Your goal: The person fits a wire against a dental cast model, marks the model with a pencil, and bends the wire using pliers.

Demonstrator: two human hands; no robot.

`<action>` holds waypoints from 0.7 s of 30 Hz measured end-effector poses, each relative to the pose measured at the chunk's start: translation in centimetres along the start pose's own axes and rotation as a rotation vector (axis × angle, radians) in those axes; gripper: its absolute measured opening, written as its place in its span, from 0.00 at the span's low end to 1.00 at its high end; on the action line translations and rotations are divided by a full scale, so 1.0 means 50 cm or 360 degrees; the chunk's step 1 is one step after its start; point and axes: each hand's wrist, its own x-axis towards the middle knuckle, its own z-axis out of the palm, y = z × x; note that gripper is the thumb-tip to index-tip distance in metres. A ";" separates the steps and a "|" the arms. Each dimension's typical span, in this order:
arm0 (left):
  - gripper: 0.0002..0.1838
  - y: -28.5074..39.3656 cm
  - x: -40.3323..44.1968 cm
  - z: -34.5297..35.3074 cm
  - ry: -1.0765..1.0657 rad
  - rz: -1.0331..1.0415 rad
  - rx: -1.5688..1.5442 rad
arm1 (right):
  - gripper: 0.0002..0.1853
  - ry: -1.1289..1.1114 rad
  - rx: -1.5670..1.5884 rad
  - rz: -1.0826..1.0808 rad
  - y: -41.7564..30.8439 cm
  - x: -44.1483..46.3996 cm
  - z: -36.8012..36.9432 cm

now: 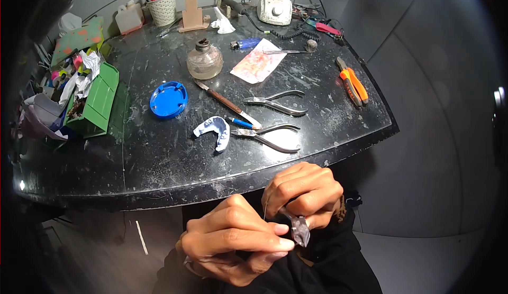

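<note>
Both hands are held together beyond the table's front edge, above the dark clothing on my lap. My left hand [238, 238] is closed in a pinch, with a thin wire [265, 208] rising by its fingertips. My right hand [304, 191] is closed around metal pliers [300, 231], whose shiny head points down beside the left fingertips. The pliers' handles are hidden in the right palm. On the table behind the hands lie two more pairs of steel pliers [275, 102], a dental cast [214, 131] and a brown-handled knife [225, 101].
A blue round lid [169, 99], a glass burner [204, 61], a stained paper [257, 64] and orange cutters [352, 82] are on the black table [174, 162]. A green bin [100, 103] full of scraps stands at the left. A white device [275, 9] is at the back.
</note>
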 end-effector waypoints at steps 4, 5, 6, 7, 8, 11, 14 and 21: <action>0.08 -0.003 0.004 -0.027 -0.0073 -0.0014 0.0102 | 0.13 -0.0026 -0.0210 0.0430 -0.037 -0.005 -0.028; 0.08 -0.005 0.004 -0.033 -0.0067 -0.0033 0.0112 | 0.12 0.0027 -0.0363 0.0474 -0.045 -0.007 -0.037; 0.08 -0.005 0.006 -0.038 -0.0059 -0.0050 0.0118 | 0.12 0.0173 -0.0494 0.0479 -0.045 -0.019 -0.043; 0.08 -0.005 0.010 -0.039 -0.0020 -0.0074 0.0115 | 0.10 0.0335 -0.0697 0.0491 -0.048 -0.024 -0.051; 0.07 -0.004 0.013 -0.044 -0.0024 -0.0109 0.0127 | 0.08 0.0484 -0.1032 0.0665 -0.064 -0.021 -0.060; 0.04 -0.005 0.016 -0.042 0.0121 -0.0206 0.0164 | 0.06 0.0818 -0.1847 0.1180 -0.052 -0.036 -0.100; 0.03 -0.011 0.016 -0.050 0.0152 -0.0257 0.0144 | 0.08 0.0771 -0.2285 0.1326 -0.015 -0.099 -0.158; 0.03 -0.036 0.027 -0.064 0.0168 -0.0380 0.0291 | 0.12 0.0865 -0.2237 0.0655 -0.018 -0.044 -0.065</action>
